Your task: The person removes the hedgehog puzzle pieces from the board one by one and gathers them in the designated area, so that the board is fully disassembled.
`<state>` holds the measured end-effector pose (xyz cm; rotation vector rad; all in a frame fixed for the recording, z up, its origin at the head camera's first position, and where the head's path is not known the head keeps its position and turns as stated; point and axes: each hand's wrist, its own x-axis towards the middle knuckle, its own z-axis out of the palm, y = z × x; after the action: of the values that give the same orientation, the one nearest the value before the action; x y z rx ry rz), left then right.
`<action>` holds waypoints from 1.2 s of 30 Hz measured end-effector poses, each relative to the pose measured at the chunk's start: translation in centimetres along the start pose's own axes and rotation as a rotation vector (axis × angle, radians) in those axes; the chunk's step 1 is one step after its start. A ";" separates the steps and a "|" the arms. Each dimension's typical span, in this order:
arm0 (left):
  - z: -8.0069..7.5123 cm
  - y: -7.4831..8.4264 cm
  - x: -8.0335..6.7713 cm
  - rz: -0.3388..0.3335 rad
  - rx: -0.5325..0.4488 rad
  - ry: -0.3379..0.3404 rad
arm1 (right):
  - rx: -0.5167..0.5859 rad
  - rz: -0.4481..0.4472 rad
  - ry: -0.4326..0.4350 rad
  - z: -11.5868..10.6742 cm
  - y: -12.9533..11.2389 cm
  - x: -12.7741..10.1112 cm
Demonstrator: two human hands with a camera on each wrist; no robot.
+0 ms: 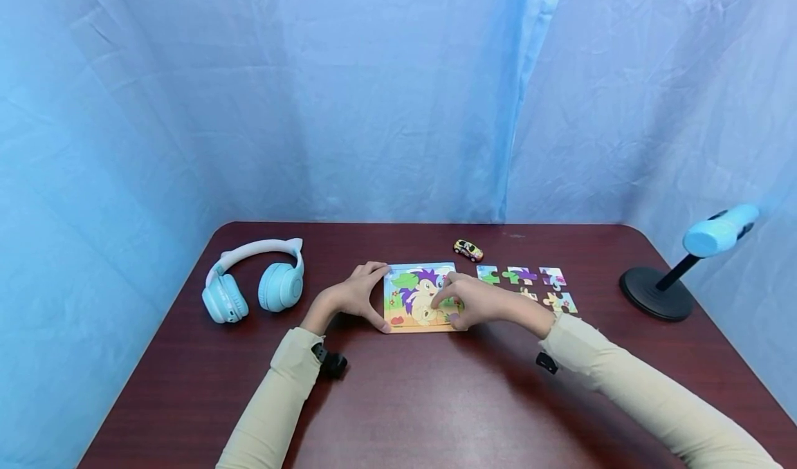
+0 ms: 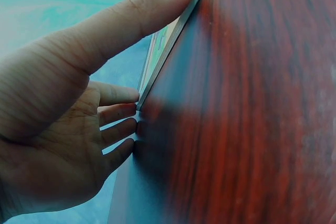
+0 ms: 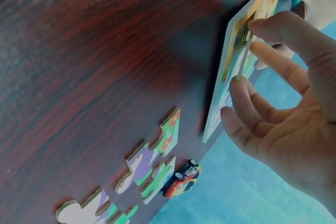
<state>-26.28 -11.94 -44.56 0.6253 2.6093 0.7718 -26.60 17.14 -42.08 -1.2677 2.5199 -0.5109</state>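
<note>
A puzzle board (image 1: 414, 328) with a purple-haired cartoon figure lies flat on the dark red table. My left hand (image 1: 361, 292) holds the board's left side, thumb at the near corner and fingertips at the far corner. Over the right part of the board, my right hand (image 1: 476, 301) pinches a thin puzzle piece (image 3: 244, 59) between thumb and fingers. The right wrist view shows that piece tilted on edge against the board's surface; its picture is mostly hidden. Several loose puzzle pieces (image 1: 562, 302) lie to the right of the board.
A small toy car (image 1: 468, 250) stands behind the board. Light-blue headphones (image 1: 281, 286) with cat ears lie at the left. On the right is a light-blue device on a black round stand (image 1: 656, 294). Blue curtains (image 1: 373, 109) hang around the table.
</note>
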 end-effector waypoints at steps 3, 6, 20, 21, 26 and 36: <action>-0.1 0.1 0.0 0.000 0.003 -0.001 | -0.001 0.007 0.012 0.0 0.1 -0.1; -0.1 0.1 0.0 0.003 0.005 -0.001 | -0.005 0.020 0.021 -0.1 0.1 -0.1; 0.0 0.0 0.3 0.016 0.003 -0.009 | -0.019 0.022 0.042 -1.0 0.5 -1.3; 0.0 0.0 0.4 0.018 0.004 -0.010 | -0.022 0.026 0.044 -1.2 0.7 -1.6; 0.0 0.1 0.4 0.023 0.007 -0.006 | -0.026 0.032 0.053 -2.0 1.9 -3.4; -0.2 -0.2 0.1 0.012 0.006 -0.002 | -0.047 0.099 0.031 -3.4 4.8 -8.0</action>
<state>-26.50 -12.14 -44.52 0.6442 2.6097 0.7670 -26.76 26.97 -40.38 -1.1526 2.6191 -0.4544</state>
